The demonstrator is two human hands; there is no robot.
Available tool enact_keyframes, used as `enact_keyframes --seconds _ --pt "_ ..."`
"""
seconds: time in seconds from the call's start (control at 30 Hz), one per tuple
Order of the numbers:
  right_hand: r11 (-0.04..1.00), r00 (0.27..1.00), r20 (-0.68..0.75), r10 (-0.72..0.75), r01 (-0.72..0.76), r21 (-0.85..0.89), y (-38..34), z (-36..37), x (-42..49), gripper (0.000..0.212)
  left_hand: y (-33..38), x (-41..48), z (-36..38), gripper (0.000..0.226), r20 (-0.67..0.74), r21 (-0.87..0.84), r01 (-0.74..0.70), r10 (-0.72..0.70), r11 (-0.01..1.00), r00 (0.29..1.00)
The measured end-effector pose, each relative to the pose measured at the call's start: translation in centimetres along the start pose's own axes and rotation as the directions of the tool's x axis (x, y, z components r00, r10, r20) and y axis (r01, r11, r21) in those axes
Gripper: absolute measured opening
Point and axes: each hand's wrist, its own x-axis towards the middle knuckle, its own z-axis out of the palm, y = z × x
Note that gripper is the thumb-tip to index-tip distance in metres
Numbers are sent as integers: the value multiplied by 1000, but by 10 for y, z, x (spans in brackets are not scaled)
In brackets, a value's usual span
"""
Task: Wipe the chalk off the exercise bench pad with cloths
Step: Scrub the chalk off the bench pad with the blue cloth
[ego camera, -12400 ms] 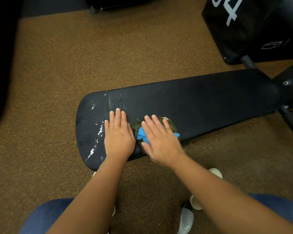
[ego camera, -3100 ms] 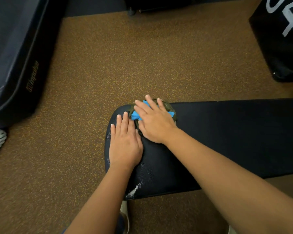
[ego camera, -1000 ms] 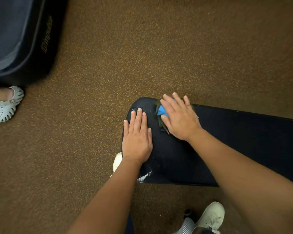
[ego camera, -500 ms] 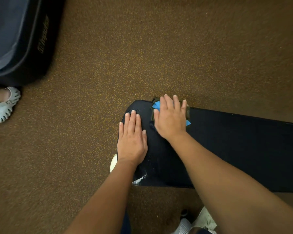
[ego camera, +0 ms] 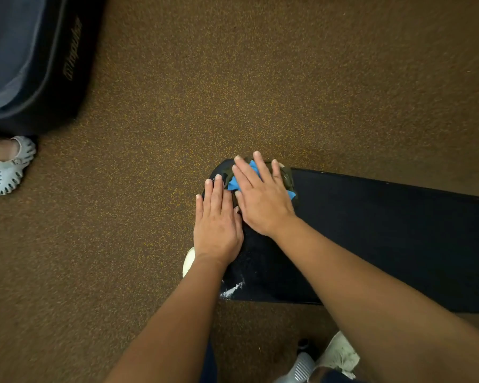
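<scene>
Mostly done wiping bench pad [ego camera: 385, 230] — yet to clear chalk smear [ego camera: 233, 290] at near edge; pressing cloths [ego camera: 234, 183] flat-fingered under right hand [ego camera: 263, 197], left hand [ego camera: 217, 225] flat alongside.

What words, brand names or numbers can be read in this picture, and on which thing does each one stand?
Gold lettering on the black rim of the gym machine, upper left: one short word, too blurred to read with certainty.
Bench pad, cloths, white sandal: no text shows on them.
</scene>
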Motion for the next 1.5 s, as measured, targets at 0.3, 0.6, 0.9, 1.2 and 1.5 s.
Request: enact_keyframes --seconds 0.3,0.6,0.9,1.2,1.5 --pt "990 991 5 135 -135 30 -3 -8 24 56 0 -2 -2 60 14 2 -8 8 1000 1000" --pt "999 999 -13 47 -47 0 24 -10 16 54 -6 -11 -1 57 0 -22 2 -2 1000 1000" --pt "980 982 3 -187 187 -70 33 0 -15 59 -9 -14 1 57 -11 -23 4 -4 1000 1000" --pt "984 984 11 -176 176 -38 10 7 -28 56 -10 -16 -1 58 -5 -24 -6 6 1000 1000" --pt "996 997 16 77 -78 48 -24 6 -14 57 -11 -15 1 57 -7 -61 -5 5 998 1000"
